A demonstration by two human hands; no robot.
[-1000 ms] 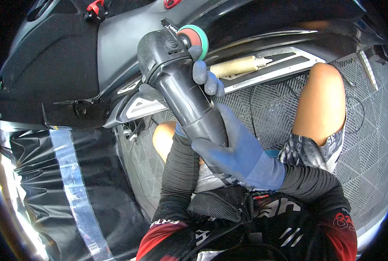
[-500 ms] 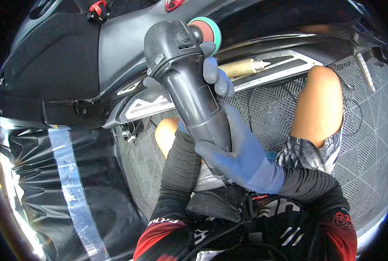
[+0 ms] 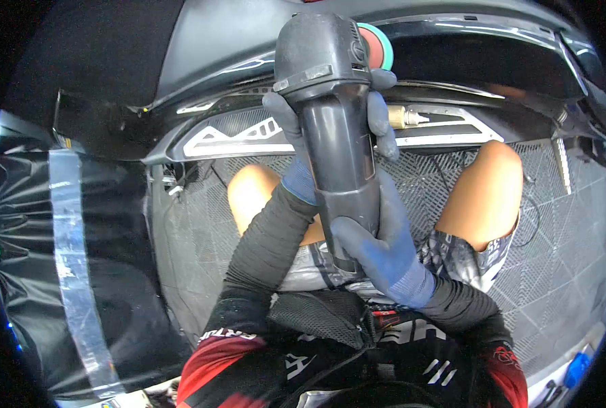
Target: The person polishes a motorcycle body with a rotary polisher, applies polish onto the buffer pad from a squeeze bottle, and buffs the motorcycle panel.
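Note:
Both my gloved hands hold a black power polisher (image 3: 337,149), its head pointing away from me. The round pad (image 3: 377,51), reddish with a green rim, shows partly at the head's upper right. My left hand (image 3: 382,126) cradles the polisher from beneath just behind the head, thumb on the left side and fingers curled round the right; its palm is hidden. My right hand (image 3: 388,255) is wrapped round the rear of the body, thumb on top. Beyond my left fingers a tan bottle (image 3: 399,117) with a pale nozzle lies on the footboard (image 3: 445,139), partly hidden.
Dark glossy vehicle bodywork (image 3: 466,58) stretches across the top. Black sheeting with a strip of clear tape (image 3: 72,251) covers something at the left. My bare knees (image 3: 483,194) flank the polisher above the grey patterned floor (image 3: 547,258). A cable runs near the right knee.
The polisher has shifted right and slightly up in view and now stands straighter. My view has turned, so the bodywork and sheeting sit differently. Both hands keep their grip.

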